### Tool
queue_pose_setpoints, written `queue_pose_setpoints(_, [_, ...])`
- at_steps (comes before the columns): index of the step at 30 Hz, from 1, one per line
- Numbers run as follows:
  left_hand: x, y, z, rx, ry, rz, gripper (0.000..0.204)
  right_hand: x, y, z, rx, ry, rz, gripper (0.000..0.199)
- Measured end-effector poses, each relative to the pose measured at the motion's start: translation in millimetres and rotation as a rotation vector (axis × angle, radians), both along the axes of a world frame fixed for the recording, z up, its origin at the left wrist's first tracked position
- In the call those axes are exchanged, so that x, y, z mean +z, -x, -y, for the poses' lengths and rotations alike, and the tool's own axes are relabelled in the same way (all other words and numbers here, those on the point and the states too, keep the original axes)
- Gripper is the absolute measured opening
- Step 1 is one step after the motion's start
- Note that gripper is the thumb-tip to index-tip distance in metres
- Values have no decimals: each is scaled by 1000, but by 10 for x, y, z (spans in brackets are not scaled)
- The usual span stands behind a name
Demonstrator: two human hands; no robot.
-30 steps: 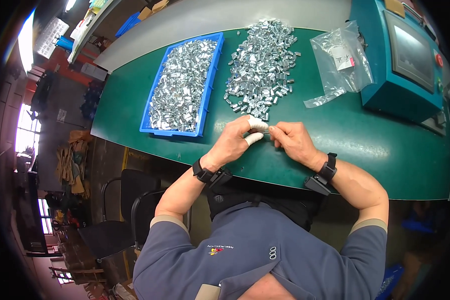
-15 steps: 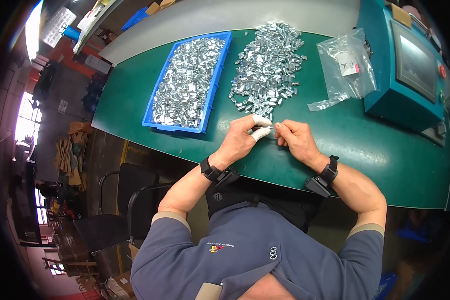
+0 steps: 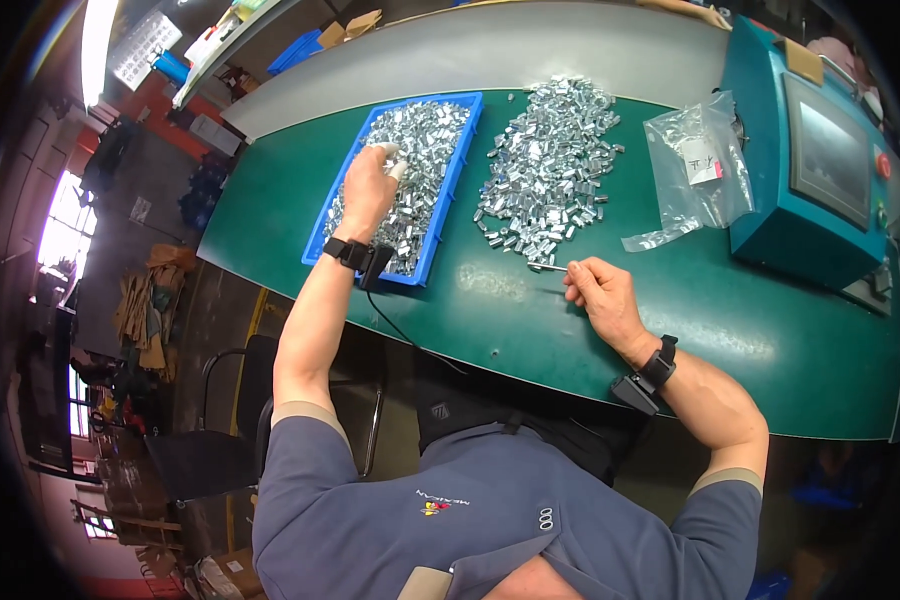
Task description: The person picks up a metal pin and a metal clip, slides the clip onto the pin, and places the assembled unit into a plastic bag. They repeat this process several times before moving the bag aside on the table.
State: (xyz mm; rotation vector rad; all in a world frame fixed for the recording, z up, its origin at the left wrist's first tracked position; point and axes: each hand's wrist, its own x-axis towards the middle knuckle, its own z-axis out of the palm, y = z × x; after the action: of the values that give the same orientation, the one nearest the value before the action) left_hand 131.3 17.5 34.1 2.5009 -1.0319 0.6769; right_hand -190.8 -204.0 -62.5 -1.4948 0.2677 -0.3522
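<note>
My left hand (image 3: pixel 368 195), with white coverings on its thumb and a finger, is over the blue tray (image 3: pixel 457 165). Those two fingertips are apart, and I make out nothing held between them. Small shiny metal pieces (image 3: pixel 420 215) fill the tray under it. My right hand (image 3: pixel 605 302) pinches a thin metal rod (image 3: pixel 553 267) that points left, low above the green table. Its tip lies close to the near end of a heap of similar loose metal pieces (image 3: pixel 550 165). Whether a piece sits on the tip is too small to tell.
On the right stands a teal machine (image 3: pixel 770 190) with a screen and a red button. A clear plastic bag (image 3: pixel 705 170) with a label lies beside it. A grey panel (image 3: pixel 570 45) borders the table's (image 3: pixel 490 330) far side. A black chair (image 3: pixel 210 440) stands at the left.
My left hand has moved away from my right, leftward and farther out, over the tray, and its fingers have parted. The rod stays in my right hand, its left end now free.
</note>
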Motion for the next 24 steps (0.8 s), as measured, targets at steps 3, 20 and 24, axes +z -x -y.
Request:
queue_pose_setpoints(3, [-144,181,149,-151,50,-81,29,-23,-13,-5,3,-29,-12,32])
queue_pose_setpoints(20, [-565,1166,292,-395,-123,-454,20,-73,-24,2,2,-16,-9,31])
queue_pose_setpoints(24, [-488,1448,205,-426,-7,-589,33,-64,-25,8,12,-1,-9,27])
